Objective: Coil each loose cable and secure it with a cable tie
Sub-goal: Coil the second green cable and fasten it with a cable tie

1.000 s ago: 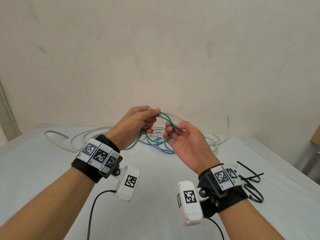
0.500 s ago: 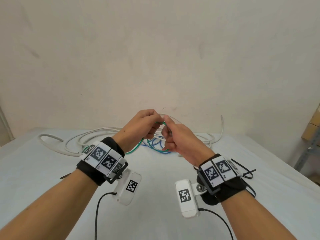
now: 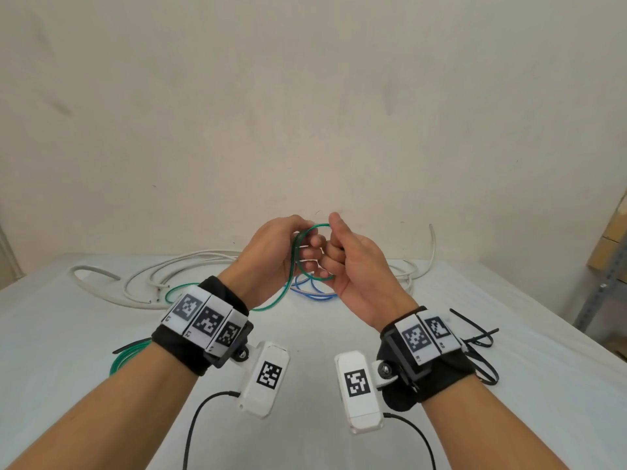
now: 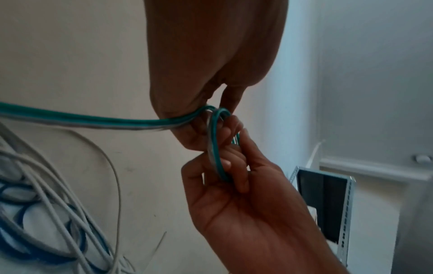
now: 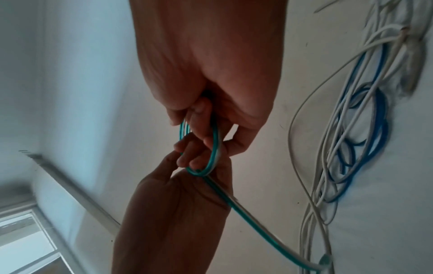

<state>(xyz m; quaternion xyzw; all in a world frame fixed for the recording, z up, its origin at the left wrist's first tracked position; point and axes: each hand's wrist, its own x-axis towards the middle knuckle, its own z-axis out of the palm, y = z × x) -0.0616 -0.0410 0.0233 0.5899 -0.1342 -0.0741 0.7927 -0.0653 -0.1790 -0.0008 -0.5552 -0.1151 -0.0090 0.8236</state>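
A thin green cable [image 3: 319,226] is wound into a small loop, held in the air over the table between both hands. My left hand [image 3: 300,240] pinches the loop's left side, and the green tail [image 3: 271,305] drops from it toward the table. My right hand [image 3: 325,257] has its fingers curled through the loop and grips the right side. In the left wrist view the green loop [image 4: 214,148] sits across the right hand's fingers [image 4: 234,163]. The right wrist view shows the same green loop [image 5: 215,144] pinched by both hands.
Loose white cables [image 3: 169,276] and a blue cable [image 3: 312,293] lie tangled at the back of the white table [image 3: 68,334]. Black cable ties [image 3: 475,337] lie to the right, by my right wrist. More green strands [image 3: 125,357] rest under my left forearm. A metal rack [image 3: 607,286] stands at far right.
The hands closed together, then eased apart. The wide green loop has become a smaller, tighter one, and my right fingers now curl through it.
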